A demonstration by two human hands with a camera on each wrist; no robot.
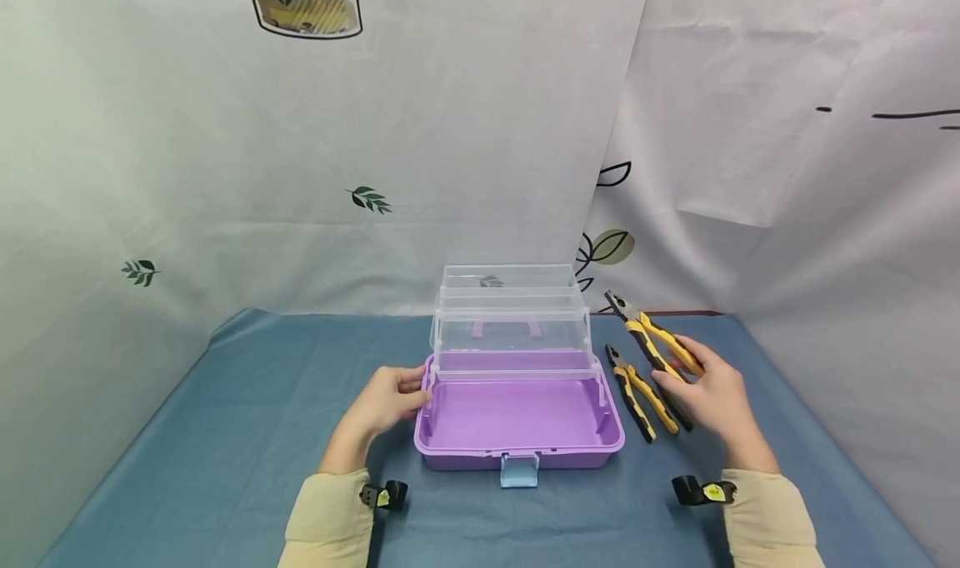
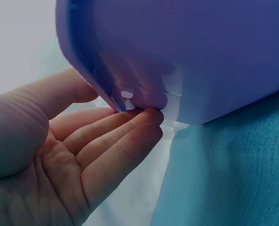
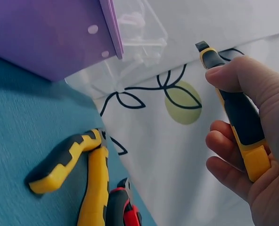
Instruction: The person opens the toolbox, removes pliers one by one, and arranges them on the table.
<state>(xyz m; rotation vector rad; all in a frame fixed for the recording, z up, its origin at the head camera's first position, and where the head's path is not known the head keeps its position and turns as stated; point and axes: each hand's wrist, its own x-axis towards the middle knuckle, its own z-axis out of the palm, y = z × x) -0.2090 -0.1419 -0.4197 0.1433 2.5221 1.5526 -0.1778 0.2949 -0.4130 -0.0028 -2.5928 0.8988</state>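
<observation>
A purple plastic toolbox [image 1: 525, 418] stands with its clear lid [image 1: 513, 301] raised and a pale blue latch [image 1: 519, 470] at its front. My left hand [image 1: 386, 401] holds the box's left rim, thumb on the edge and fingertips against the outer wall [image 2: 149, 61]. To the right of the box, my right hand [image 1: 708, 389] grips yellow-and-black pliers [image 1: 643, 335] by the handles, raised with the metal head pointing up and away. Below them, a second pair of yellow-and-black pliers [image 1: 633, 389] lies on the table.
A red-and-black handled tool [image 3: 123, 205] lies beside the second pliers in the right wrist view. Blue cloth [image 1: 300, 385] covers the table. A pale printed curtain [image 1: 480, 135] rises behind the table and along its sides.
</observation>
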